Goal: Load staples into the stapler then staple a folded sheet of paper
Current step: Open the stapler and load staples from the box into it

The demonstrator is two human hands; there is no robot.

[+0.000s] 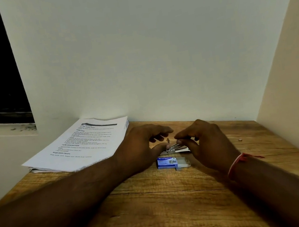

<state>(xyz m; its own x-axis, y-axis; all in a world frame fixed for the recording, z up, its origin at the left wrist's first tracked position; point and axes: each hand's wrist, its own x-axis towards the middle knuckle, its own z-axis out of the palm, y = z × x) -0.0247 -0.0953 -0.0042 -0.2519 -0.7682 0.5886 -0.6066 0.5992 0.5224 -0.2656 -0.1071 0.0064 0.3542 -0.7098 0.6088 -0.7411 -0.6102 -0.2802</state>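
While the right hand (204,140) pinches what seems a thin staple strip (185,139) over the open silver metal stapler (174,148), far-centre on the wooden bench (156,199) and gripped in the curled fingers of the left hand (145,144), skewed feeding might jam it.

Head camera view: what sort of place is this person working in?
Probably a desk in a home or office corner: a wooden tabletop against plain walls, a stack of printed sheets, and a stapler with its blue staple box.
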